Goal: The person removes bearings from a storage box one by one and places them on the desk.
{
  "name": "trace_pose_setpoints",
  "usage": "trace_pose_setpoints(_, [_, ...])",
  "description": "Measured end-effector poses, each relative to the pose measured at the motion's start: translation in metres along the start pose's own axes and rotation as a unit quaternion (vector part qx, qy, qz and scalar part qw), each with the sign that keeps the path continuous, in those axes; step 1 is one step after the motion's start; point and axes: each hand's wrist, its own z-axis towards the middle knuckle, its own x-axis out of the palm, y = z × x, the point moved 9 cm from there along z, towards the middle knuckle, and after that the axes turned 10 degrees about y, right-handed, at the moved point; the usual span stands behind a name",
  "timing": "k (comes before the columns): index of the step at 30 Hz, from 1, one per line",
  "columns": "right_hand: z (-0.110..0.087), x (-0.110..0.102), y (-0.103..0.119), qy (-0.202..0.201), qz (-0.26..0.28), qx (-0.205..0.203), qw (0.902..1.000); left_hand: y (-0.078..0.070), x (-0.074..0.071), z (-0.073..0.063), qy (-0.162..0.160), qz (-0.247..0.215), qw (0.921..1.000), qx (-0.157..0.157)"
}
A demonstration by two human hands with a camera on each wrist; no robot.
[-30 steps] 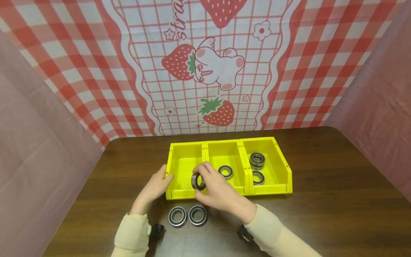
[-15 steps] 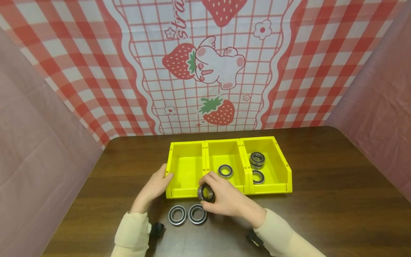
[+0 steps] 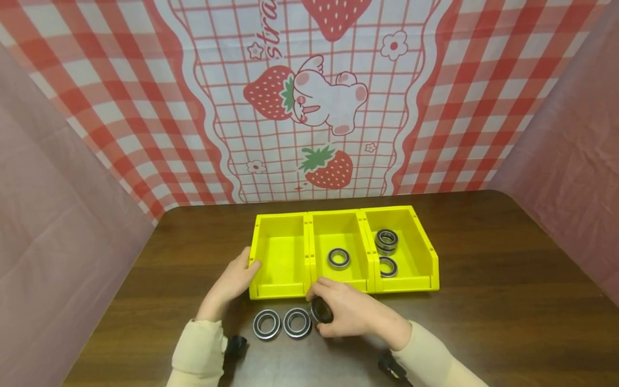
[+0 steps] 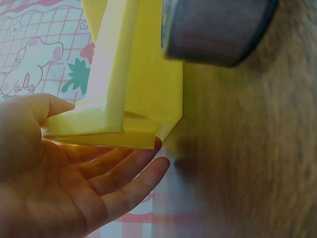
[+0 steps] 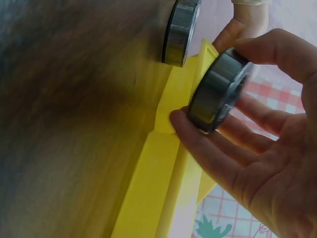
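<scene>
My right hand point(image 3: 350, 309) pinches a ball bearing point(image 3: 321, 310) between thumb and fingers, tilted, just in front of the middle yellow bin point(image 3: 340, 285). In the right wrist view the thumb sits on one side of that bearing point(image 5: 218, 91) and a fingertip on the opposite side. On the table to its left lie two more bearings, the nearer one point(image 3: 297, 323) and a farther one point(image 3: 267, 324). My left hand point(image 3: 236, 277) holds the outer wall of the left yellow bin point(image 3: 278, 293). Its thumb lies over the rim point(image 4: 81, 124), with the fingers on the other side.
Three yellow bins stand joined in a row. One bearing point(image 3: 339, 258) lies in the middle bin; the right bin point(image 3: 408, 284) holds several, including a stack point(image 3: 387, 242). The brown table point(image 3: 493, 306) meets a strawberry-patterned cloth point(image 3: 319, 107) behind.
My right hand has carried its bearing from above the left bin toward me and to the right, down beside the two on the table. The left hand stays on the bin.
</scene>
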Motion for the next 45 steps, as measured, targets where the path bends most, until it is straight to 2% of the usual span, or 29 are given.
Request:
trace_pose_setpoints(7, [-0.003, 0.011, 0.001, 0.036, -0.034, 0.009, 0.9987, 0.000, -0.001, -0.001, -0.001, 0.003, 1.0000, -0.001])
trace_pose_setpoints(15, [-0.004, 0.015, 0.002, 0.021, -0.096, 0.014, 0.9951, -0.002, -0.001, -0.002, -0.001, -0.002, 1.0000, 0.000])
trace_pose_setpoints(28, [-0.002, 0.016, 0.003, 0.026, -0.125, 0.011, 0.9918, -0.003, -0.002, -0.003, -0.005, 0.003, 1.0000, 0.002])
trace_pose_setpoints(34, [-0.002, 0.020, 0.005, 0.018, -0.160, 0.005, 0.9870, -0.003, -0.001, -0.003, -0.008, 0.004, 1.0000, 0.003])
trace_pose_setpoints(45, [-0.003, 0.023, 0.007, 0.016, -0.191, 0.008, 0.9815, -0.003, -0.001, -0.002, -0.008, 0.002, 0.9999, 0.007])
